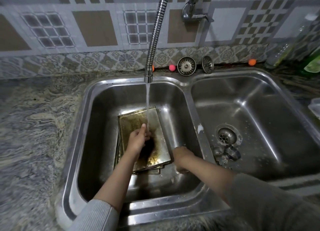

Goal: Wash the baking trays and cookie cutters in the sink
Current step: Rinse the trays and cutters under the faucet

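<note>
No brand, label or lettering reads anywhere here. Biggest thing in shot, the double steel sink (188, 95), set into a marbled stone counter (34, 127) under patterned wall tiles (95, 28). Left bowl: a stack of baking trays (138, 116) lies flat on the bottom, top one stained brown and scorched black near its middle. The flexible faucet hose (156, 33) hangs over that bowl, and water (148, 101) streams straight down onto the top tray. Left hand (137, 140) sits on the tray right at the stream, fingers curled, thumb up; what it grips, I cannot tell. Right hand (181, 159) is at the trays' right edge, fingers hidden, grip unclear. Right bowl: cookie cutters (225, 153) clustered just beside the drain (226, 136). Two strainer plugs (186, 65) lean on the back ledge, between a pink ball (172, 67) and an orange ball (252, 62).
</note>
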A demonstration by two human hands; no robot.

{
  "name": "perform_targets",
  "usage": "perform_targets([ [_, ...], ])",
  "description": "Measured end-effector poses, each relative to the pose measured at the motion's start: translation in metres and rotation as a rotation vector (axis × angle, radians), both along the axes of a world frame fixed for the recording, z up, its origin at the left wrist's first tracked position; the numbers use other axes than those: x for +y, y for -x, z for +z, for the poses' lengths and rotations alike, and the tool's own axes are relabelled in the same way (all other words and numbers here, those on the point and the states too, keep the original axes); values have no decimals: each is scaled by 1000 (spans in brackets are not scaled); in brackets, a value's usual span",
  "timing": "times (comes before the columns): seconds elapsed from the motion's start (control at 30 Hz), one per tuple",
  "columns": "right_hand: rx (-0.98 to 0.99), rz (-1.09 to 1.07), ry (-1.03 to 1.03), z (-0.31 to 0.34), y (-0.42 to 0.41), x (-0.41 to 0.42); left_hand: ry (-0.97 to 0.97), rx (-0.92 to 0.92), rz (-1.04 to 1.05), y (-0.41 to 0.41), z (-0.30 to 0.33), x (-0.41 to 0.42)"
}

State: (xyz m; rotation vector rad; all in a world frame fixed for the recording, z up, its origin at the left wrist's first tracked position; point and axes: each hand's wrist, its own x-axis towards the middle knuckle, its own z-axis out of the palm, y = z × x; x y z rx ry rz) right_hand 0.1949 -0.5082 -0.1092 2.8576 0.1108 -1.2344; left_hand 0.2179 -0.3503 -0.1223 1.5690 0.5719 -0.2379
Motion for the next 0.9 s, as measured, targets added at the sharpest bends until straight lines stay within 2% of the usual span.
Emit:
perform_targets([
  [0.1, -45, -42, -98, 32, -16, -9, 21, -17, 23, -2, 3, 1],
  [0.3, -284, -274, -676, 56, -37, -17, 102, -27, 5, -12, 11, -1],
  [0.4, -343, -346, -850, 55, -45, -5, 188, -75, -57, -14, 18, 1],
  [0.63, -404, -546, -1083, 54, -62, 22, 339, -178, -125, -17, 30, 12],
  [0.9, -402, -650, -1198, 43, -67, 29, 314, -198, -128, -21, 32, 17],
])
